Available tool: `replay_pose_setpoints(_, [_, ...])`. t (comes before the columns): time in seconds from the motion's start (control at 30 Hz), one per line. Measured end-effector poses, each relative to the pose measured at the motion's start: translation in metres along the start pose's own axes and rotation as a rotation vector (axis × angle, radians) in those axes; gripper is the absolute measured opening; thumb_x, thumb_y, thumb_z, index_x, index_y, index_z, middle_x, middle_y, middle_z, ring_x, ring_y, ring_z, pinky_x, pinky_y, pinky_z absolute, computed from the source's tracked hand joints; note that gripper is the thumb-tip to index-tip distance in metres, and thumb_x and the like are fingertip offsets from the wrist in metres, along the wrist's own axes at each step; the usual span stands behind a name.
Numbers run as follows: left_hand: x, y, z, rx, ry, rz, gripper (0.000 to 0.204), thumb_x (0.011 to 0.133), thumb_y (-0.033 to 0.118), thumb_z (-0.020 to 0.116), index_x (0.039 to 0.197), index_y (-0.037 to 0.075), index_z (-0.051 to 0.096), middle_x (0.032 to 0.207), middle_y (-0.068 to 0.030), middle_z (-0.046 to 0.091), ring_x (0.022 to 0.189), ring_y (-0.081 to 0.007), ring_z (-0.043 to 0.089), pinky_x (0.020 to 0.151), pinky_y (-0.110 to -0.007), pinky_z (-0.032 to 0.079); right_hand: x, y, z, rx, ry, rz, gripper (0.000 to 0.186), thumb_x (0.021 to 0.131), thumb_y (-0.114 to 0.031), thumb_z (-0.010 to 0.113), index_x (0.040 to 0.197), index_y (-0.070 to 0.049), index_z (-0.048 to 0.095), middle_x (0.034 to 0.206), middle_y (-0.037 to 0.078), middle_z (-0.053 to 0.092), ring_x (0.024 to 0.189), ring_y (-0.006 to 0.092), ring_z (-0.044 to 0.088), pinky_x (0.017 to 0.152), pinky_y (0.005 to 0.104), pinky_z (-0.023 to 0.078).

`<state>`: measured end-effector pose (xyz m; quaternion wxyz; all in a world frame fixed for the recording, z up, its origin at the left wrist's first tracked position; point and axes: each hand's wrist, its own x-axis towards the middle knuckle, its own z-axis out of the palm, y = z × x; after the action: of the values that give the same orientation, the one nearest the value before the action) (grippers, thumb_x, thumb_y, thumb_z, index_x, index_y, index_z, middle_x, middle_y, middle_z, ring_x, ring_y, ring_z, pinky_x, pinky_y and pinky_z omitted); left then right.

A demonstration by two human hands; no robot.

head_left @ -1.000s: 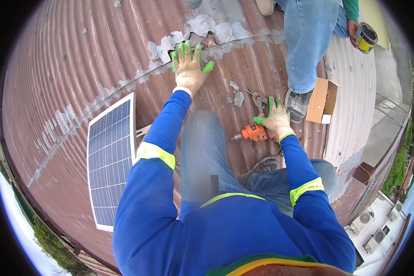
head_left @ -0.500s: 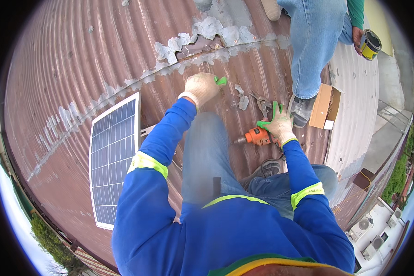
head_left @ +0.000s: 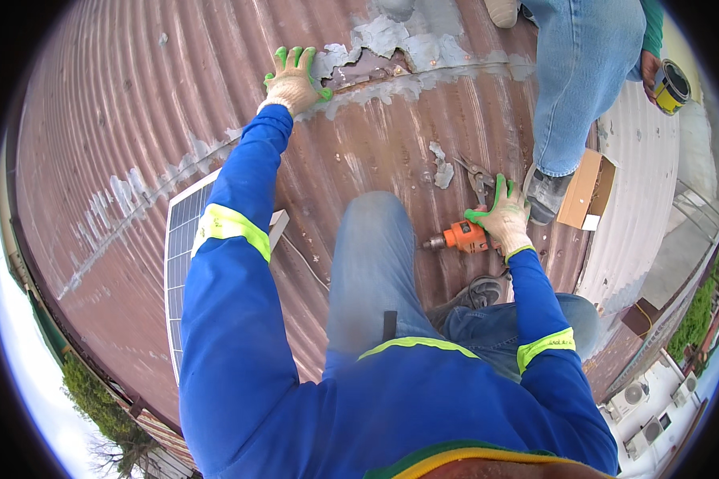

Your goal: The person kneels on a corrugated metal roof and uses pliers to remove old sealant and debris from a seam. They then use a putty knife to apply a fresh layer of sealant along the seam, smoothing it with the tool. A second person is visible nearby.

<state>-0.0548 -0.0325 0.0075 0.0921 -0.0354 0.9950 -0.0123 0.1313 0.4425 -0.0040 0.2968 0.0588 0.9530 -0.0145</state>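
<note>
My left hand, in a cream glove with green fingertips, rests with spread fingers on the brown corrugated roof, beside a ragged, grey-patched split along a seam. Farther right, my right hand, gloved alike, lies spread over the back of an orange drill, thumb on its body. Metal snips lie just beyond those fingertips, near a torn grey flake.
A co-worker's jeans leg and shoe are at upper right, their hand holding a can. An open cardboard box sits beside them. A solar panel lies left, partly behind my arm. Roof edges curve at both sides.
My left hand lifted off the seam with curled fingers, then landed spread farther up and left. The view has shifted slightly; my right hand stays at the drill.
</note>
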Motion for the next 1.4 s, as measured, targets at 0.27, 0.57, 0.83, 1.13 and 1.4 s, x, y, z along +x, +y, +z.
replay_pose_setpoints(0.27, [-0.028,-0.006,0.001,0.003,0.042,-0.072,0.109,0.083,0.073,0.077,0.169,0.019,0.035,0.177,-0.0067,0.028,0.164,-0.041,0.021,0.124,-0.065,0.037,-0.002,-0.008,-0.009,0.019,0.009,-0.006,0.135,0.067,-0.067,0.088,0.172,-0.01,0.023,0.167,0.025,0.035,0.159,0.0406,0.033,0.128,0.0624,0.025])
replay_pose_setpoints(0.57, [-0.13,0.067,0.114,-0.312,0.392,-0.355,0.082,0.104,0.064,0.057,0.166,0.013,0.042,0.178,-0.0257,0.019,0.164,-0.0479,0.018,0.134,-0.059,0.014,-0.003,-0.025,-0.061,0.156,0.097,-0.226,0.109,0.084,-0.057,0.083,0.169,-0.011,0.034,0.168,0.022,0.042,0.156,0.0406,0.04,0.126,0.0543,0.038])
replay_pose_setpoints(0.83, [-0.124,0.072,0.117,-0.279,0.406,-0.418,0.066,0.107,0.054,0.056,0.163,0.018,0.049,0.176,-0.0237,0.027,0.161,-0.0458,0.025,0.132,-0.06,0.019,0.156,-0.186,-0.289,-0.135,1.087,-0.83,0.055,0.097,-0.021,0.067,0.151,-0.026,0.059,0.155,0.015,0.049,0.143,0.0363,0.047,0.116,0.0527,0.044])
replay_pose_setpoints(1.13, [-0.125,0.073,0.114,-0.269,0.369,-0.425,0.068,0.107,0.055,0.056,0.163,0.017,0.049,0.176,-0.0256,0.026,0.162,-0.0458,0.024,0.133,-0.059,0.018,0.24,-0.241,-0.343,-0.491,0.917,-0.915,0.038,0.097,-0.023,0.064,0.132,-0.03,0.074,0.168,0.015,0.045,0.159,0.0362,0.039,0.123,0.0564,0.036])
replay_pose_setpoints(1.4, [-0.126,0.073,0.107,-0.29,0.414,-0.405,0.065,0.104,0.049,0.063,0.159,0.015,0.053,0.172,-0.026,0.031,0.16,-0.0472,0.027,0.131,-0.061,0.022,0.265,-0.25,-0.311,-0.51,0.984,-1.182,0.028,0.093,-0.029,0.065,0.118,-0.032,0.077,0.162,0.011,0.053,0.154,0.0345,0.044,0.116,0.0616,0.04])
